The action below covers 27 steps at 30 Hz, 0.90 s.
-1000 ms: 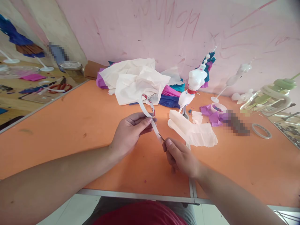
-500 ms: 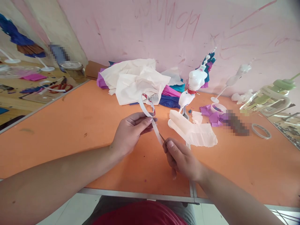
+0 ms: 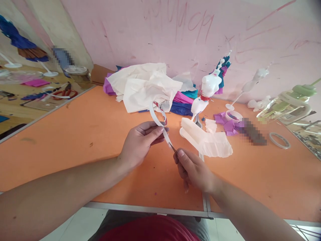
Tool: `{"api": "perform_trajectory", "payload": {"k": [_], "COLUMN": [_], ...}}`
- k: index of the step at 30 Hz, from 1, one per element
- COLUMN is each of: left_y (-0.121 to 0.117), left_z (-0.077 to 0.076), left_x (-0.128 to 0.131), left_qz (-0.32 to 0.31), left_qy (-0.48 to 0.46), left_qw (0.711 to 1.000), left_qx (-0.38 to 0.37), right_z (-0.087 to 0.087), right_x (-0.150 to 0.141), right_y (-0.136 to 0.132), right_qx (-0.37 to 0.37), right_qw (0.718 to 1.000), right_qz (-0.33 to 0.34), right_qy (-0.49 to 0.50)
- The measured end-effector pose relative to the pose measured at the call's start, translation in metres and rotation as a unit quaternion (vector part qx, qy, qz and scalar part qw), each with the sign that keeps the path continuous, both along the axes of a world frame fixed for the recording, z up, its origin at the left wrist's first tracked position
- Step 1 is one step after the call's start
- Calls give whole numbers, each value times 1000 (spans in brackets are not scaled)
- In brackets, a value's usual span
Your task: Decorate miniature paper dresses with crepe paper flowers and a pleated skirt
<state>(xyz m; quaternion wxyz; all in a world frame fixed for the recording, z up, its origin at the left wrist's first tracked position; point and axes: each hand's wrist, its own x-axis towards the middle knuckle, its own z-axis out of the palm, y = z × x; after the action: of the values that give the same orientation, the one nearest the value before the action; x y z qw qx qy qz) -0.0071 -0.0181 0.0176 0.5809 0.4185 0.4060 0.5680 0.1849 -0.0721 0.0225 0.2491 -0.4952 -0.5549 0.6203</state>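
My left hand (image 3: 144,138) pinches a roll of white tape (image 3: 154,115) between thumb and fingers, its ring standing up with red marks on the inner core. A short end of tape slants down from my left thumb towards the right. My right hand (image 3: 192,167) is closed around a thin, dark, pointed tool (image 3: 173,148) that looks like tweezers; most of it is hidden in the fingers. The tool's tip touches the loose tape end. Right of the hands lies a pleated piece of cream crepe paper (image 3: 215,144), beside a white mannequin figure (image 3: 209,83) with a red band.
Crumpled cream paper (image 3: 147,83) covers colored sheets by the wall. Purple scraps (image 3: 230,128), a small round container (image 3: 234,115) and a clear ring (image 3: 280,140) lie right on the orange table (image 3: 75,134). Orange-handled pliers (image 3: 66,92) and a lidded jar (image 3: 77,74) stand left.
The tool's tip in my right hand has shifted slightly up and left onto the tape's end, and the hanging tape end looks shorter. My left hand has hardly moved.
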Motion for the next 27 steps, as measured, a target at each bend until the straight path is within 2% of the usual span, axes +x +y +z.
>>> {"api": "perform_trajectory", "payload": {"k": [12, 27], "left_y": [-3, 0], "left_z": [0, -3], "left_x": [2, 5], "left_qz": [-25, -60], "left_qy": [-8, -56], "left_qw": [1000, 996], "left_qx": [-12, -43], "right_z": [-2, -4], "right_x": [-2, -2], "right_y": [1, 1], "right_qx": [-25, -19], "right_qw": [1000, 1000], "right_qz": [0, -7], "right_qy": [12, 13]}}
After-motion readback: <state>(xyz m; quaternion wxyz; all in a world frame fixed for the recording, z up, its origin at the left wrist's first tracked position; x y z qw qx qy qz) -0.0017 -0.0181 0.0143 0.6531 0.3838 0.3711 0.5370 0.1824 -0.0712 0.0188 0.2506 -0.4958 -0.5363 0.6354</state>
